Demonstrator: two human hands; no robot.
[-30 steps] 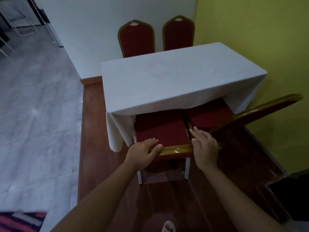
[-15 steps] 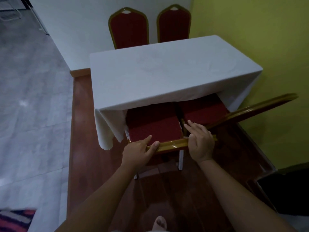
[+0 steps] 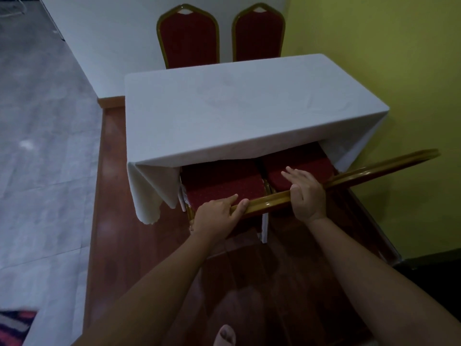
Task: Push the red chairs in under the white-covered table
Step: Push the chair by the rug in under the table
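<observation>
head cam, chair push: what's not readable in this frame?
- Table legs: hidden by the white cloth.
- Front of both near chair seats: under the cloth overhang, so depth is unclear.
- Far chairs: seats and legs behind the table.
- Left hand grip on the gold backrest rail: palm side hidden.
- Right hand: contact underneath unseen.

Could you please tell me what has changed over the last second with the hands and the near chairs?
The near left chair has slid further under the white-covered table, its seat now more hidden by the cloth. The left hand and right hand have stayed on its gold top rail, pushing forward. The near right chair and the two far chairs have not visibly moved.
</observation>
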